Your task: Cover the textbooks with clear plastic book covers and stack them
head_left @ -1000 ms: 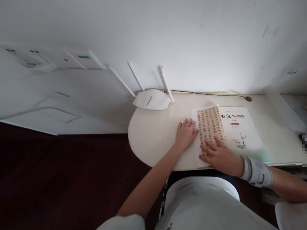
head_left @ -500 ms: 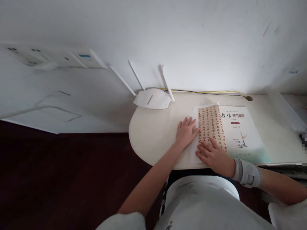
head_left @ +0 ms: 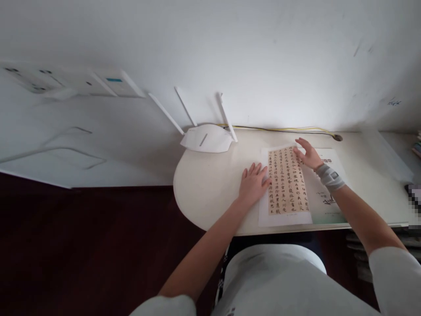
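A calligraphy sheet point(head_left: 284, 186), tan with columns of black characters and a white border, lies near the desk's front edge. It meets or partly covers the left side of a white calligraphy workbook point(head_left: 333, 193) with a pale green lower edge. My left hand point(head_left: 252, 182) lies flat with fingers apart, its fingertips and thumb at the sheet's left margin. At the sheet's top right corner is my right hand point(head_left: 308, 154), fingers stretched out, covering part of the workbook's title. A grey band point(head_left: 330, 177) wraps my right wrist.
A white router point(head_left: 208, 138) with upright antennas stands at the back left of the cream desk point(head_left: 197, 188). Yellow and black cables point(head_left: 283, 129) run along the wall to a round hole point(head_left: 337, 138). Sockets point(head_left: 121, 83) are on the wall at left.
My right hand has gone from the sheet's lower part up to its top right corner, uncovering the lower characters. The left hand has stayed at the left margin.
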### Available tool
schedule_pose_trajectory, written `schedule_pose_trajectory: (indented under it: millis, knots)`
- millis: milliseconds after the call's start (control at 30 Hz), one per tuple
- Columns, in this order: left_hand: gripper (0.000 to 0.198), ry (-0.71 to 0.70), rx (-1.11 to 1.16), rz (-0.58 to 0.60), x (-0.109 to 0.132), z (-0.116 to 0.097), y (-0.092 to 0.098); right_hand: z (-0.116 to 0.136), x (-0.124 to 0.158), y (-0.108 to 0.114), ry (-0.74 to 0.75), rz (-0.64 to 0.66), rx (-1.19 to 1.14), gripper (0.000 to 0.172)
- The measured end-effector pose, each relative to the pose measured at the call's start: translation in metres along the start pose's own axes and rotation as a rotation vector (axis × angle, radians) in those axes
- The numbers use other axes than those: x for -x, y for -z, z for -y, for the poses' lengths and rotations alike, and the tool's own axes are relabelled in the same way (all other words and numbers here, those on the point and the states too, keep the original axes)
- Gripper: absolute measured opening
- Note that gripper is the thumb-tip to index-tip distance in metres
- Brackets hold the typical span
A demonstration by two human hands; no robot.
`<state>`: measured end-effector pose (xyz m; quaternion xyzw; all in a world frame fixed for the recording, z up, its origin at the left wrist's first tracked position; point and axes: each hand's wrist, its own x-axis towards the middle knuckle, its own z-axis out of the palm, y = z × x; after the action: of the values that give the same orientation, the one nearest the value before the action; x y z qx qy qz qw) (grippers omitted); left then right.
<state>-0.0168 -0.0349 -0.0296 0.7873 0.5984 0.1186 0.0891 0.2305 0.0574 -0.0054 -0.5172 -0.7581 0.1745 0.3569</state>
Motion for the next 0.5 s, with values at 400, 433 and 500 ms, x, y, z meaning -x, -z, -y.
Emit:
schedule_pose_trajectory:
  millis: [400,433,500]
  knots:
    - [0.061,-0.871,-0.003,0.130,0.050,-0.080,0.045,-0.022,-0.022,-0.043,-0.173,-0.085,-0.041,0.040]
    - [0.057,-0.868,-0.033,0.151,0.053,-0.083,0.042,-0.022,-0.021,-0.042,-0.168,-0.086,-0.038,0.039]
    - [0.056,-0.831,-0.080,0.164,0.057,-0.086,0.032,-0.023,-0.021,-0.041,-0.161,-0.083,-0.044,0.039]
